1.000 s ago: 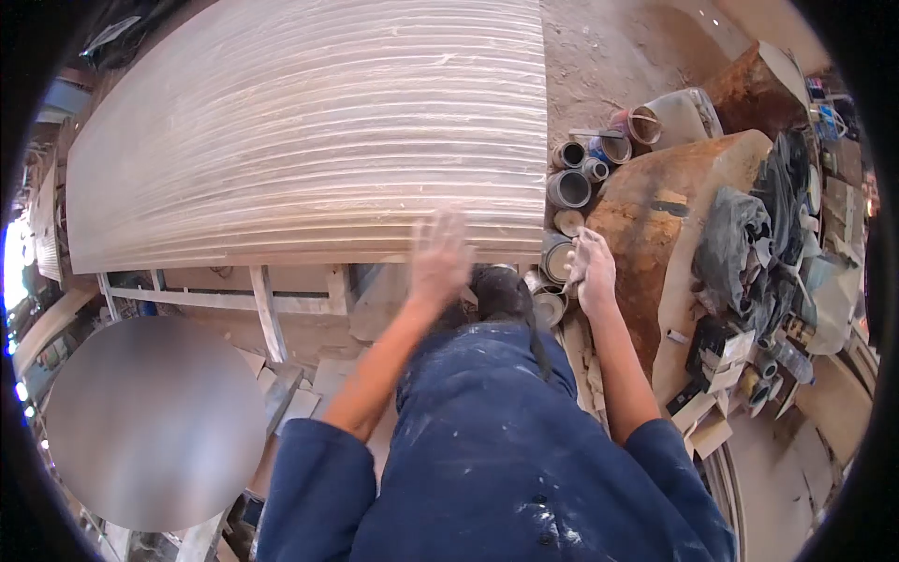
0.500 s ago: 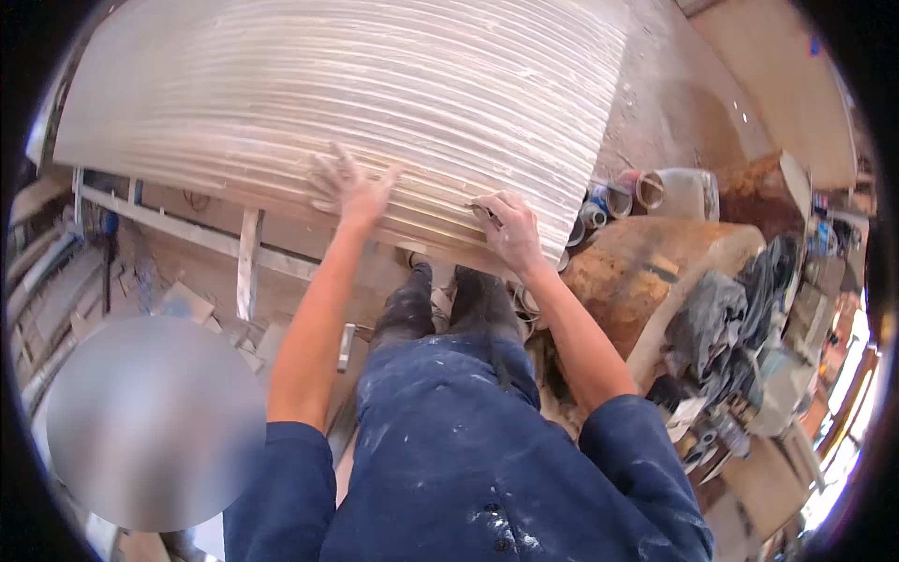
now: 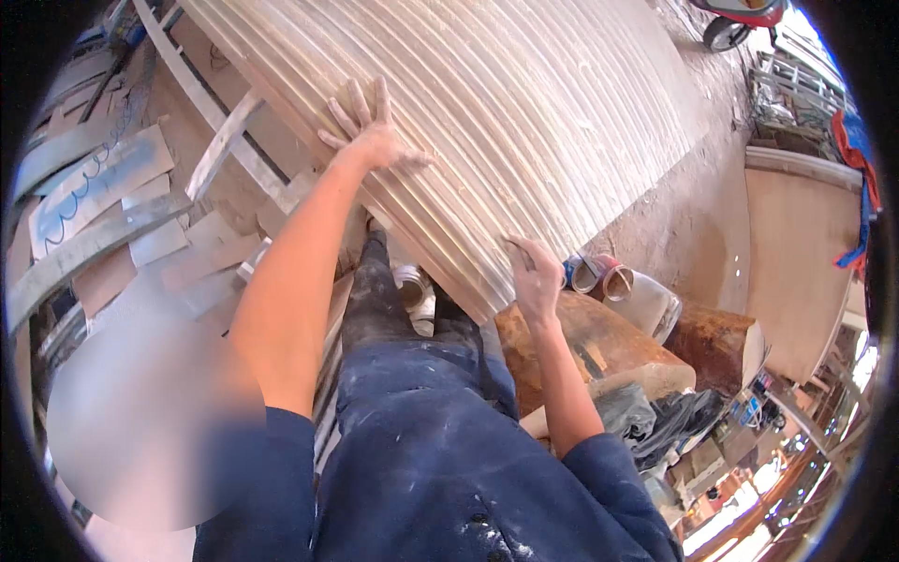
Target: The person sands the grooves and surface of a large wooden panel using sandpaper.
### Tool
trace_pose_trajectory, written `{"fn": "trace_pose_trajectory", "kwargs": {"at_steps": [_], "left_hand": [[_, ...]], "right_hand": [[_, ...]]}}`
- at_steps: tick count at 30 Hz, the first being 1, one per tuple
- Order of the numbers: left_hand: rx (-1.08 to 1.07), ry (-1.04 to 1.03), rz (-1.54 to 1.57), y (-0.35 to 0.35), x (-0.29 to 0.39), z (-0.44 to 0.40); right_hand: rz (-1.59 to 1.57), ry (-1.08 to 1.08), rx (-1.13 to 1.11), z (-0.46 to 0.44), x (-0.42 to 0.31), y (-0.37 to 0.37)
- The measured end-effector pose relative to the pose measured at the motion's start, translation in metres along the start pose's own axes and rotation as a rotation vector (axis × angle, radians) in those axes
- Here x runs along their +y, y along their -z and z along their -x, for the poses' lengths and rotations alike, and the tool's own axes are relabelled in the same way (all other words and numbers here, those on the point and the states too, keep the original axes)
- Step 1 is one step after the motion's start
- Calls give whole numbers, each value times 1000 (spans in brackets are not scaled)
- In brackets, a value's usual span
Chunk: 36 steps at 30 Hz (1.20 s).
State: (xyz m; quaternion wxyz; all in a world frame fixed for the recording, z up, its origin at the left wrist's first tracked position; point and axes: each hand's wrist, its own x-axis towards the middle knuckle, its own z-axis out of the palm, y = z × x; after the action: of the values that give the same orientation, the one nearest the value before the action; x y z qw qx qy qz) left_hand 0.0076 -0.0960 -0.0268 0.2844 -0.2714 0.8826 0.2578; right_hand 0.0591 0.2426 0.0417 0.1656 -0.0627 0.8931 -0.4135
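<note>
Pale, dusty ridged panel (image 3: 524, 122) extending across the upper middle of the frame, with two bare hands working at its near end.

The left hand (image 3: 371, 140), above and left of the frame's centre, is spreading its fingers over the ridges and clenching nothing, the panel lying directly beneath it; the right hand (image 3: 537, 288), right of centre, is curving its fingers beside the panel's lower right end, whether grasping anything being impossible to tell, while open cans (image 3: 616, 282) are standing just right of it.
</note>
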Motion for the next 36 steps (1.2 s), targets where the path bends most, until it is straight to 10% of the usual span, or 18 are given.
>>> {"fn": "trace_pose_trajectory", "kwargs": {"at_steps": [18, 36], "left_hand": [[231, 271, 150, 15, -13, 10], [229, 284, 120, 12, -18, 7]], "right_hand": [[27, 584, -133, -51, -30, -67], [52, 574, -109, -28, -6, -57]]}}
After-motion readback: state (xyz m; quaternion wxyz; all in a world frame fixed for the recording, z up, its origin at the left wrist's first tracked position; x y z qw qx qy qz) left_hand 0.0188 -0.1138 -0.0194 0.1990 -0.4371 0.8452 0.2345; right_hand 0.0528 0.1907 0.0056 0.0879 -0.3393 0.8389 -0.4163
